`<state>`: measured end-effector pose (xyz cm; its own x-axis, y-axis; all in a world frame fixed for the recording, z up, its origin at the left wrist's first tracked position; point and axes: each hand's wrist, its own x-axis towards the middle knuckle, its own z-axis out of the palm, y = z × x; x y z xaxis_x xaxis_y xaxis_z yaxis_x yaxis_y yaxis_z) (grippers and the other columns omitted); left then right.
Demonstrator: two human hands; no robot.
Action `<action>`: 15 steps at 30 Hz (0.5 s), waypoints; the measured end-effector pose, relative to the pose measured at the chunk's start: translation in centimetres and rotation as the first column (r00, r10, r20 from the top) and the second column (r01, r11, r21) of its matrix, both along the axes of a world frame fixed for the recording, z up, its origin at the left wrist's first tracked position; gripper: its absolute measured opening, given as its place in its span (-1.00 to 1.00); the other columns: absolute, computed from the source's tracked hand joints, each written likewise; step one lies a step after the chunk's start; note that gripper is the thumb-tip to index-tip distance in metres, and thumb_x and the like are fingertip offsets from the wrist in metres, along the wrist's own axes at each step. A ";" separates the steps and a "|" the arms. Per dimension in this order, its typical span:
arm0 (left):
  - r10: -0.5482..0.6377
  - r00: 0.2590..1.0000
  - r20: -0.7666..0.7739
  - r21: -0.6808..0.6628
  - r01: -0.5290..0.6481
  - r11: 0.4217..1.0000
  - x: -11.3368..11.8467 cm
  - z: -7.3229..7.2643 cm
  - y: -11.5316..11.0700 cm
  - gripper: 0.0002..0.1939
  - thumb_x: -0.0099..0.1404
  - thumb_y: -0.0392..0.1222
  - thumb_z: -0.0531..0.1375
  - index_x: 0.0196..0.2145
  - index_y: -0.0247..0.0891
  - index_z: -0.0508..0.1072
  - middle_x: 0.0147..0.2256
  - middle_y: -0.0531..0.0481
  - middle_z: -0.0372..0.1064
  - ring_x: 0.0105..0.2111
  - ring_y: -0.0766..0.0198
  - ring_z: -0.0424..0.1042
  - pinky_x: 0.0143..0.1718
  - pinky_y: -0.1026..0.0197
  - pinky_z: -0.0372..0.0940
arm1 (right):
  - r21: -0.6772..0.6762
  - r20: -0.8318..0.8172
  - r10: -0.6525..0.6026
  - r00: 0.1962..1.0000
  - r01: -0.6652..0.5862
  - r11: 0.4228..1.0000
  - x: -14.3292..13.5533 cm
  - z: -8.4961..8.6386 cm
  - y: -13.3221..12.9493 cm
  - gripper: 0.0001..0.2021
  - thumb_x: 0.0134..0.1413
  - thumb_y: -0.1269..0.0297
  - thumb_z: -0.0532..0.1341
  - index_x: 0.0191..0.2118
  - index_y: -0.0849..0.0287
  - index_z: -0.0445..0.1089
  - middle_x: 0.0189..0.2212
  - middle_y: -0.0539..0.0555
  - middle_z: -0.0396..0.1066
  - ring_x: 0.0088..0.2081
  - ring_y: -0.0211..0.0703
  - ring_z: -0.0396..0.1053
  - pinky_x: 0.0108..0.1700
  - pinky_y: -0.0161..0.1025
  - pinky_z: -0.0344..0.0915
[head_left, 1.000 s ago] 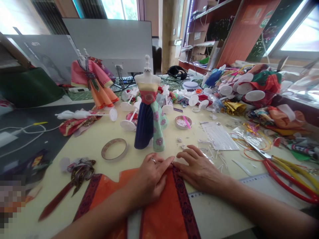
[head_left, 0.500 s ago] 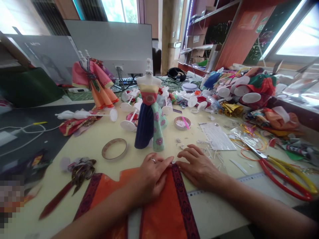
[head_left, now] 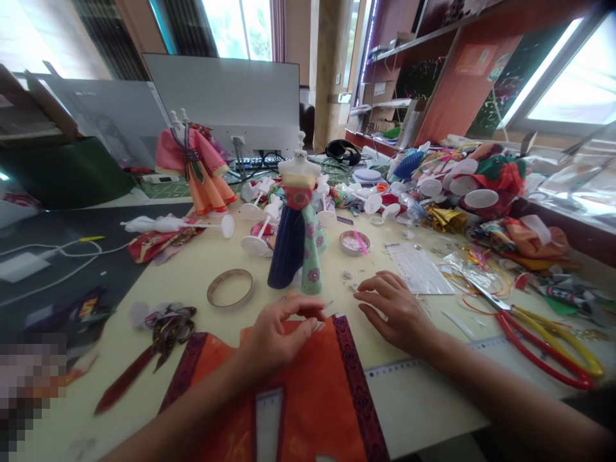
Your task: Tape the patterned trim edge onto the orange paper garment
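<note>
An orange cloth piece (head_left: 308, 385) with dark patterned borders lies flat on the table in front of me. Over its upper part is my left hand (head_left: 283, 330), thumb and fingers pinched on a small pale strip that sticks out past the fingertips. A small whitish bit shows at the top corner of the dark border. To the right of that corner, my right hand (head_left: 392, 308) hovers low over the table with its fingers apart and nothing in it. A small mannequin (head_left: 298, 224) in a blue and green floral skirt stands upright just beyond my hands.
A tape roll (head_left: 231, 289) lies left of the mannequin. Large scissors (head_left: 543, 333) with red and yellow handles rest at the right, near a ruler (head_left: 394, 367). Beads, a small dish (head_left: 355, 242) and doll clothes are spread farther back. A monitor (head_left: 226, 102) stands behind.
My left hand has lifted off the border's top corner and turned, with a small strip now in its pinch. My right hand has drawn away to the right. The view has shifted slightly.
</note>
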<state>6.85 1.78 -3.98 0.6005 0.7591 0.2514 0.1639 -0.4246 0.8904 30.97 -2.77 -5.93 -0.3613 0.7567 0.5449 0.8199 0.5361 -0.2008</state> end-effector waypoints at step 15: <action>0.018 0.997 0.074 -0.377 0.011 0.926 0.1 -0.1 0.4 -0.90 0.18 -0.24 0.18 -0.36 -0.29 0.48 -0.38 0.00 0.49 -0.35 0.30 0.43 -0.27 0.29 0.31 | -0.373 -0.597 -0.054 0.801 -0.218 0.902 -5.4 2.4 0.8 -0.94 0.08 0.43 0.16 -0.36 0.20 0.38 -0.39 0.03 0.36 -0.31 -0.23 0.33 -0.22 -0.26 0.24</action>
<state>6.96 2.23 -4.12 0.5882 0.8087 -0.0097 0.0912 -0.0545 0.9943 25.60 -1.96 -3.50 -0.1499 0.9353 0.3205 0.4278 0.3536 -0.8318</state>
